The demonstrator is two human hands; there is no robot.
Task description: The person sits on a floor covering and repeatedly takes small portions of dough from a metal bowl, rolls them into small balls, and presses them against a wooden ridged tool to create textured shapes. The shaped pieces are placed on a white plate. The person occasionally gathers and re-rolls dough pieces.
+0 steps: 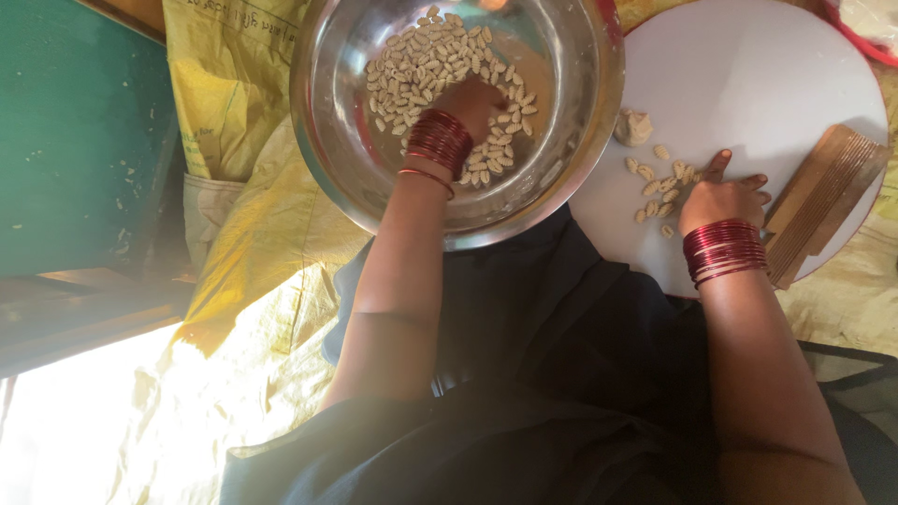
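Reaching left hand [472, 103] into steel bowl [323, 140], right hand [720, 201] flat on white board [748, 75]

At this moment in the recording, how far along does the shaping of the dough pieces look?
Well under way, by the look of it. Done: many shaped pieces lie in the steel bowl. In hand: the left hand rests among them, while the right hand touches a small batch of pieces on the round white board. Left: a small dough lump sits unshaped; the ridged wooden tool lies beside the right hand.
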